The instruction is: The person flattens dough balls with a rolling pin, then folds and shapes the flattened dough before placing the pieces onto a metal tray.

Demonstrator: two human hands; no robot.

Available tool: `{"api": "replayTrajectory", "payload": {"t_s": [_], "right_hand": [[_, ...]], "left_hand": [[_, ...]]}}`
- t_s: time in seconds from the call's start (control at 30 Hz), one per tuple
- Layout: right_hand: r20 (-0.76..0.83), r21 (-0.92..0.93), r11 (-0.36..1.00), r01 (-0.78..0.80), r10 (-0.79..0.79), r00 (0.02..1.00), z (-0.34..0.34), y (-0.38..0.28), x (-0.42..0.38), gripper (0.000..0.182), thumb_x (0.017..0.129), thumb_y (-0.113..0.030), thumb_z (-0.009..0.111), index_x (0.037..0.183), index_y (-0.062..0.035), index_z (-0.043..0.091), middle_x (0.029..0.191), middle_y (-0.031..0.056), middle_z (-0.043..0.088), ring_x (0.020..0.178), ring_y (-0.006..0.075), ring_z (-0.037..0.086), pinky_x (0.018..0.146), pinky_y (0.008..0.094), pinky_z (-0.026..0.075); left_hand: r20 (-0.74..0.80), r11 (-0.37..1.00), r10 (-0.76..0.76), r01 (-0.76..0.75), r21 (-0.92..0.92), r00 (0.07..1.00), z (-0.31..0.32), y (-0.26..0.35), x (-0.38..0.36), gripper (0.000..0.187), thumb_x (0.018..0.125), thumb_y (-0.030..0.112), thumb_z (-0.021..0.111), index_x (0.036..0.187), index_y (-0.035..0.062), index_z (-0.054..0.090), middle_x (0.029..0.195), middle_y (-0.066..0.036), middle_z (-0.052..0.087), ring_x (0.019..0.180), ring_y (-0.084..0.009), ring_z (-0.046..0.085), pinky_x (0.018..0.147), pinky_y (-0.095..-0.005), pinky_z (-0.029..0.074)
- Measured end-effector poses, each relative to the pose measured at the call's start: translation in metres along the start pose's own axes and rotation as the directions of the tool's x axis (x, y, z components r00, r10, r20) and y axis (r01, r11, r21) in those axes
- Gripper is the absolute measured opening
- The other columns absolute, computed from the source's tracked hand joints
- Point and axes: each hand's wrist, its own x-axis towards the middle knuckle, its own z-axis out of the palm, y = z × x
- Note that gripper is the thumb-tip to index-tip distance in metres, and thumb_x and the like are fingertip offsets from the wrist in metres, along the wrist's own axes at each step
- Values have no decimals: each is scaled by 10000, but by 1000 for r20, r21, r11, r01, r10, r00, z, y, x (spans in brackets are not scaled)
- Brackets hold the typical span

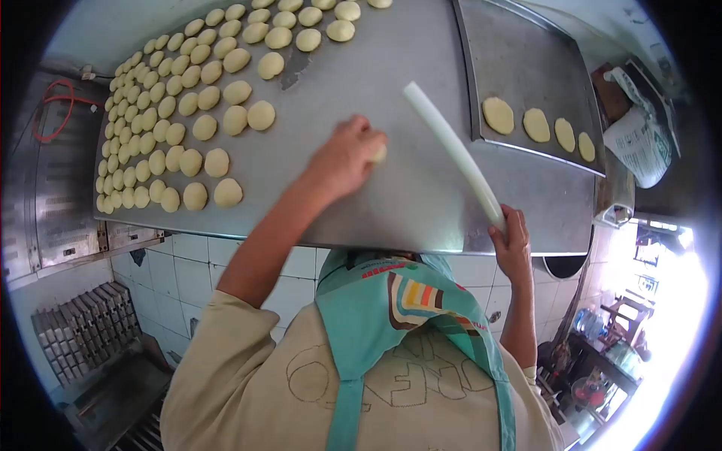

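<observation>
My left hand (344,156) reaches out over the steel table (391,188) and closes on a small pale dough ball (379,153) that peeks out at my fingertips. My right hand (511,242) grips the near end of a long white rolling stick (451,150), which slants up and away over the table. Rows of round dough balls (173,113) cover the table's left and far side. A dark metal tray (526,60) at the right carries several flattened dough discs (538,124) in a line.
White tiled wall shows below the table edge. Grey metal moulds (86,327) stand at lower left, a red cable (56,109) hangs at the left. A white printed bag (639,143) sits at the right, and a cluttered bright area (617,353) lies at lower right.
</observation>
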Motion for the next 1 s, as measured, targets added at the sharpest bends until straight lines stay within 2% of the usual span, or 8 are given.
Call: {"api": "replayTrajectory", "payload": {"t_s": [0.07,0.17,0.37,0.47,0.6,0.7,0.87,1.0], "right_hand": [[10,41,999,16,-17,1000,-4,-10,11,436,912,-33,695,1327,-28,564,1136,215,604,1037,436,628,884,504,507],[46,66,995,68,-71,996,-10,-30,34,427,919,-31,696,1328,-37,574,1142,205,612,1047,421,635,899,498,512],[203,-96,948,302,-279,939,26,-68,80,470,906,-57,737,1355,-98,605,1198,154,643,1118,364,653,997,472,520],[298,-156,921,358,-301,906,33,-80,89,502,904,-73,746,1383,-119,606,1230,135,648,1150,330,655,1022,468,521],[362,-231,886,402,-305,881,33,-72,84,566,901,-74,750,1439,-150,592,1265,114,655,1203,309,644,1073,491,492],[311,-406,825,393,-280,908,66,-48,82,619,963,-208,707,1548,-203,506,1490,99,570,1404,314,521,1192,559,369],[-20,-560,806,191,-243,970,99,-47,135,683,1034,-479,533,1653,-262,343,1741,19,250,1610,291,196,1282,628,125],[-142,-554,819,147,-267,953,102,-39,174,685,1053,-515,480,1664,-252,316,1754,22,231,1621,293,174,1287,628,99]], "left_hand": [[111,999,26,-23,-33,994,40,15,-12,500,808,83,820,1277,161,667,1328,-142,559,1248,-402,564,1044,-454,520],[30,997,37,-35,-66,999,43,25,-22,611,813,157,843,1390,199,645,1395,-146,545,1286,-401,531,1071,-467,495],[-457,922,138,54,383,879,-32,16,-58,667,829,273,847,1442,144,619,1387,-111,584,1272,-352,557,1067,-467,462],[-88,920,-2,37,391,996,-25,-29,-62,637,848,260,822,1439,137,619,1270,-82,660,1193,-305,620,1051,-457,469],[-45,920,-50,64,387,998,-20,-19,-72,614,877,253,785,1453,146,604,1238,-67,685,1185,-285,637,1101,-474,450],[-53,910,-88,102,402,995,-1,-24,-70,640,970,395,672,1541,154,512,1473,-110,572,1387,-318,522,1203,-522,352],[-134,828,-156,204,522,978,20,-78,-4,755,1071,614,366,1663,150,305,1750,-128,208,1616,-331,189,1293,-583,127],[-281,818,-82,225,530,956,24,-92,28,739,1079,584,379,1664,138,304,1743,-140,225,1610,-349,199,1290,-582,123]]}}
